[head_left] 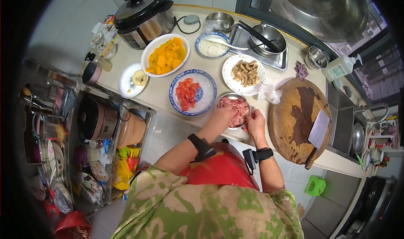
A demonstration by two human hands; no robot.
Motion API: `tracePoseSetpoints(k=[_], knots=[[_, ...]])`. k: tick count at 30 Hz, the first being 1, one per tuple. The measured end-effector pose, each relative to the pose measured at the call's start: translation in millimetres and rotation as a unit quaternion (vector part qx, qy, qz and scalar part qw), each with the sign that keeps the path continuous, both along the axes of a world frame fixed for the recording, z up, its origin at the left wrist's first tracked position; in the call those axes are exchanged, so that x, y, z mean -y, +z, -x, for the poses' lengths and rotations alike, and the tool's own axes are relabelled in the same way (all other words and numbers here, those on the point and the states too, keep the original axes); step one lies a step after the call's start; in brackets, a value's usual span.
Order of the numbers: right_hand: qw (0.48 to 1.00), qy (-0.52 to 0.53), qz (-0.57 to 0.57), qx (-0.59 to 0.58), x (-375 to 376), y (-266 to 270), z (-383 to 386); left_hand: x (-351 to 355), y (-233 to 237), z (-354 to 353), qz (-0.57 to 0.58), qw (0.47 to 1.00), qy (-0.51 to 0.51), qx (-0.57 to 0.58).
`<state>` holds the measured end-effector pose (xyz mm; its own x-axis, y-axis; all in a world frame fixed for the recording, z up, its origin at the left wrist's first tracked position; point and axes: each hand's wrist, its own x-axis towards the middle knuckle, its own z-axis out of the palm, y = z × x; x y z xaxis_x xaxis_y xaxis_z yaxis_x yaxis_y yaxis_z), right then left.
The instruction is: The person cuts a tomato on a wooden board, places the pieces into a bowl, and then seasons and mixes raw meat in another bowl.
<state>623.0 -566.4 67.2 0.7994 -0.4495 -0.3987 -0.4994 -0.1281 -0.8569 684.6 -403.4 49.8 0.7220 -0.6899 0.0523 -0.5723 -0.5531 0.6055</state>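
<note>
A metal bowl of sliced raw meat [240, 108] stands at the counter's front edge. My left hand [222, 117] reaches into it from the left, its fingers closed down on the meat; what they pinch is hidden. My right hand [255, 123] is at the bowl's right rim, fingers bent together against it. Left of the bowl is a blue-patterned plate [207, 89] with chopped red pieces [185, 96]. Behind the bowl, a white plate holds browned mushroom-like pieces [245, 73]. A crumpled clear plastic bag [270, 94] lies to the right.
A round wooden board [290, 100] with a cleaver [320, 129] lies at right, before the sink [341, 125]. Farther back are orange chunks [166, 58], a bowl of white shreds [212, 47], a metal tray [280, 60] and a pressure cooker [143, 20].
</note>
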Motion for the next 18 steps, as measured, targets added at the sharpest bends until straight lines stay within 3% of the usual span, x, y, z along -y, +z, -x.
tracePoseSetpoints(k=[2, 5, 8, 11, 14, 18], knots=[[1.0, 0.004, 0.004, -0.003, 1, 1, -1, -5, 0, 5, -0.013, 0.997, -0.036, 0.073], [1.0, 0.006, 0.009, 0.0, 2, 0, -2, -13, 7, 0, 0.054, 0.998, -0.027, -0.031], [1.0, 0.001, 0.002, 0.001, 0, 0, 0, -2, 33, 7, 0.095, 0.991, 0.058, 0.077], [1.0, -0.003, 0.018, 0.005, 0, -5, -1, 12, 22, 10, 0.095, 0.987, 0.053, 0.119], [0.999, 0.0, 0.049, 0.003, 0, -5, 1, 13, 3, 14, 0.005, 0.993, 0.015, 0.116], [1.0, 0.001, 0.031, 0.007, 1, -6, 2, 2, -1, 5, 0.03, 0.993, 0.009, 0.111]])
